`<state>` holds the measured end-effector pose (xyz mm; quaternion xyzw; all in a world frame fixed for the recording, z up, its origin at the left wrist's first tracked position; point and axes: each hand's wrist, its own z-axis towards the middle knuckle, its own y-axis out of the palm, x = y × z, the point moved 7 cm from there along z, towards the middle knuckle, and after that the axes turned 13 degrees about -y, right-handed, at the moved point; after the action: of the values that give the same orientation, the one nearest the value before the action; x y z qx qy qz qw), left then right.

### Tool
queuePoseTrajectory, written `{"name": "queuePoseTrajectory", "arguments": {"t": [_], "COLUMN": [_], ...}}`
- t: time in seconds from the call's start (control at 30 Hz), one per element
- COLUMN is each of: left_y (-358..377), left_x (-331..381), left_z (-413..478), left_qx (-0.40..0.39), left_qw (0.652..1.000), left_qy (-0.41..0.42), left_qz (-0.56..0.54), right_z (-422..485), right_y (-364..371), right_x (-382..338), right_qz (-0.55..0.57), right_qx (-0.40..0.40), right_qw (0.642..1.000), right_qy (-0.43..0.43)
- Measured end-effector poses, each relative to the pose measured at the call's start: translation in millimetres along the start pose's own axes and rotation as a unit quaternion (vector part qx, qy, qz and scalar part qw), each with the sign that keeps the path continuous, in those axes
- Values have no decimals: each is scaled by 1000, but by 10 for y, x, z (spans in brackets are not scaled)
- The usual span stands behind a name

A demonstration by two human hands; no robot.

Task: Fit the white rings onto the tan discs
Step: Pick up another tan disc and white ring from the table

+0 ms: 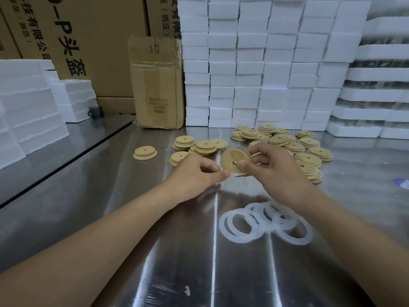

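Holed tan disc (234,159), translucent white ring (235,148) hugging rim.

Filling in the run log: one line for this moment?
left hand: pinches white ring | right hand: holds tan disc | spare rings: on table, near side

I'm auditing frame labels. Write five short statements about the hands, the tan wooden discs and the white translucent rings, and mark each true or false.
1. The left hand and the right hand both hold one tan wooden disc. True.
2. The loose white translucent rings lie in a plastic tray. False: they lie on the shiny metal table, by the right forearm.
3. A pile of tan discs lies beyond the hands. True.
4. The held disc has no hole. False: a hole shows near its middle.
5. Stacked white foam blocks stand behind the pile. True.
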<state>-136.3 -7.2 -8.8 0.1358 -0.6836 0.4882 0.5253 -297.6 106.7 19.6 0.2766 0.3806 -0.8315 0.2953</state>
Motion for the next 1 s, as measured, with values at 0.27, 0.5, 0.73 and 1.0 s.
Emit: {"name": "queuePoseTrajectory", "arguments": {"t": [0.27,0.5,0.73,1.0], "left_y": [7,91,-21,-27], "left_x": [58,149,31,15], "left_z": [-44,-50,-76,-58], "left_qx": [-18,-68,-49,-68], "left_qw": [999,997,989,964], "left_qy": [17,24,-33,-68], "left_qz": [-44,-34,-138,-249], "right_z": [-29,5,-4,-27], "right_y": [14,-134,-26,-6], "right_x": [-84,-59,3,-38], "right_qz": [-42,95,131,163], "right_qx": [-33,37,8,-36], "right_qw": [998,995,990,983], "right_qy": [-14,15,51,81]}}
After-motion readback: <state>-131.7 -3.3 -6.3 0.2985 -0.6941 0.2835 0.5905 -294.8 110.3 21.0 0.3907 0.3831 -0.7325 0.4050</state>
